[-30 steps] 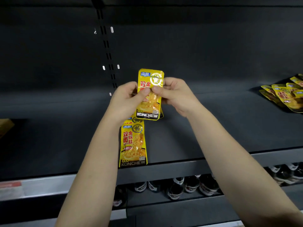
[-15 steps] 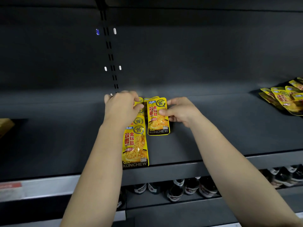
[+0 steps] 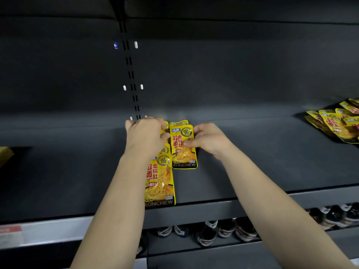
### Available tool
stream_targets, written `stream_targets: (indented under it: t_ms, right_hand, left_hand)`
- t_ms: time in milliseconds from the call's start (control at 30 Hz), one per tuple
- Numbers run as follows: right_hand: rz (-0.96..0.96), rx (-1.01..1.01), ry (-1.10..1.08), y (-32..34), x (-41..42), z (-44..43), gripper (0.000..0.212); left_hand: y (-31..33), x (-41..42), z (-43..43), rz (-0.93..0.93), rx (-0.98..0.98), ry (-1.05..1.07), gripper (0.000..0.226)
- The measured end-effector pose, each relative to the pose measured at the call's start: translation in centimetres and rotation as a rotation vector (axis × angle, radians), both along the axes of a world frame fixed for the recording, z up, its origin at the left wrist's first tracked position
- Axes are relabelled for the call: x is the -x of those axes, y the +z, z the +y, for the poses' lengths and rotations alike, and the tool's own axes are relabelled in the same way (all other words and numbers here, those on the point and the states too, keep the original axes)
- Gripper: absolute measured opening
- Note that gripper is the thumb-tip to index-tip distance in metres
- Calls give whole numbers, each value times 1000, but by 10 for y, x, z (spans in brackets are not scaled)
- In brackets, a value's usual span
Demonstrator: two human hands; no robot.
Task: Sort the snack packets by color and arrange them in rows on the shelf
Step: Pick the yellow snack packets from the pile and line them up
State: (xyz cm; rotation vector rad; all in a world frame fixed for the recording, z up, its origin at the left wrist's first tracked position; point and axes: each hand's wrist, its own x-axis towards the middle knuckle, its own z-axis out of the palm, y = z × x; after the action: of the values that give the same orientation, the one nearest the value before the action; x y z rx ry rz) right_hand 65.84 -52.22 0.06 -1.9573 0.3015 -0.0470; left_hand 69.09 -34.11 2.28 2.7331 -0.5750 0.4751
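Yellow snack packets [image 3: 164,151] flat on the dark shelf [image 3: 252,162], in two columns near its middle, long axes running front to back, printed tops toward the back wall, KONCHEW bands toward the front lip. Left column overlapped like tiles, its rear part hidden beneath the left hand [image 3: 145,136], count there unreadable. That hand knuckles-up, fingers curled down over the packets; pinching or merely resting, cannot tell. Grasped by the right hand [image 3: 207,140]: the nearer packet [image 3: 183,154] of the right column, thumb on its face, fingers tucked at its right edge. Behind it another packet [image 3: 178,122], mostly covered. Far right, a loose pile [image 3: 336,123] of yellow packets, cut by the frame edge. Left column's front packet [image 3: 159,181] ending at the shelf's lip; bare shelf wide to both sides. Below, dark bottles [image 3: 225,230], blurred.
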Motion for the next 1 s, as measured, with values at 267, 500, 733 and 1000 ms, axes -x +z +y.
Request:
stream_targets:
  t_ms: [267,500,733,1000]
  right_hand:
    - [2,118,-32,-3,-2,0,36]
    - [-37,195,-34,-3,0,-1,50]
    - [-80,191,71,8,17,-11,31]
    - [-112,540,-21,26,86,-69,23]
  left_hand:
    - [0,-1,-1,-4,21,0,15]
    - [0,0,-3,19,27,-22,16]
    - [11,8,-8,-5,-11,-64,20]
    - [41,53,-68,-95,-80,-342,30]
